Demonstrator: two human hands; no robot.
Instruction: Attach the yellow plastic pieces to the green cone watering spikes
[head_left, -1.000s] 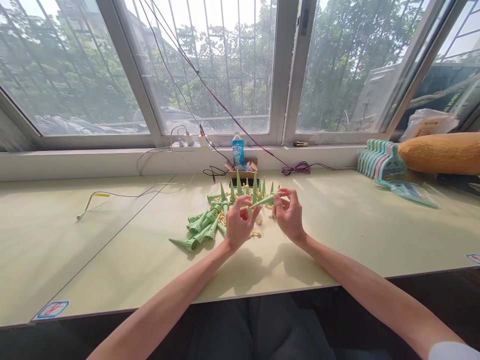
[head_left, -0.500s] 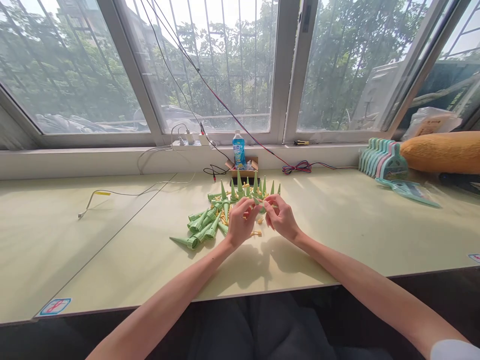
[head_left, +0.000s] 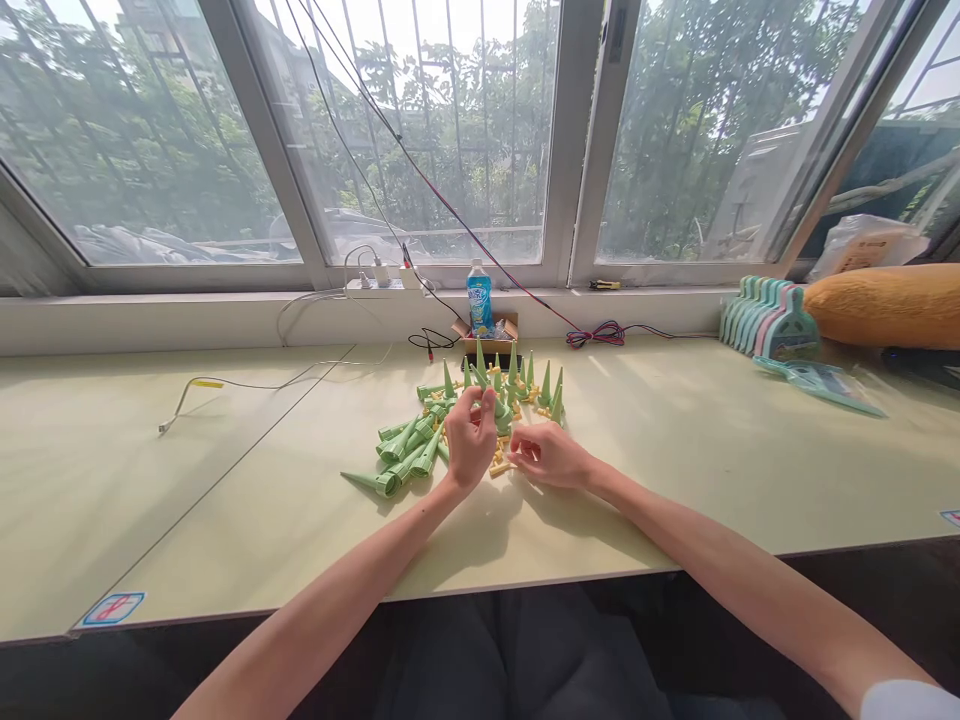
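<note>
A: Biggest first?
B: Surface (head_left: 675, 440), wide to left and right of the pile (head_left: 416, 440). Front edge passes under both forearms (head_left: 375, 560); pile well back from it.
A: Hands?
B: Left hand (head_left: 471, 440): thumb and fingers pinching one green plastic spike (head_left: 502, 416), over the pile. Right hand (head_left: 551, 456): low, fingers curled beside the yellow pieces (head_left: 500, 468); can't tell if they pinch one.
A: Held spike's axis?
B: Slanted. Wide end low right, tip seems up-left, partly lost against others behind.
A: Others?
B: Standing spikes (head_left: 546, 388), far side, tips up. Lying spikes (head_left: 373, 483), left, mixed headings; outermost one's tip points left, open end right.
A: Smallest?
B: Those yellow pieces, scattered among the spikes.
</note>
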